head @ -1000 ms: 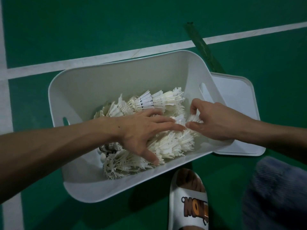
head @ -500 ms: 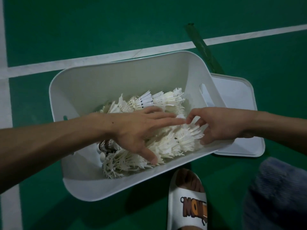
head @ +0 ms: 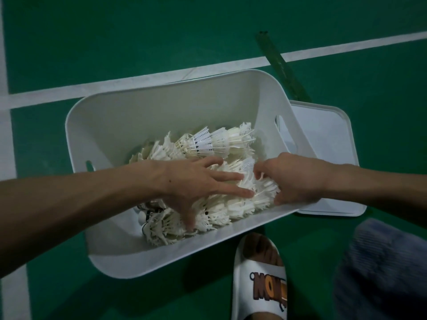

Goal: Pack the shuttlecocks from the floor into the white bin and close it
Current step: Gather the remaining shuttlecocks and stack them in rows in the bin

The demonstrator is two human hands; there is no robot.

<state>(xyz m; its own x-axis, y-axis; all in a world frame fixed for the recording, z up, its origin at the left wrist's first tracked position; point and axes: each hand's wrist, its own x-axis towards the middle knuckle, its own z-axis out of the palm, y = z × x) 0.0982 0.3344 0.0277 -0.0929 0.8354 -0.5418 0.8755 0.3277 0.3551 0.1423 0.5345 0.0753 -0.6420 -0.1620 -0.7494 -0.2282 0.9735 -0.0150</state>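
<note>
White shuttlecocks (head: 208,144) in bin (head: 147,114) | left hand (head: 196,181) flat atop them | right hand (head: 293,179) clutches some

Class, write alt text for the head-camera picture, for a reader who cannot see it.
A left hand presses flat on a pile of white shuttlecocks inside an open white bin while the right hand grips some of them. The bin's lid lies beside it on the green floor.
</note>
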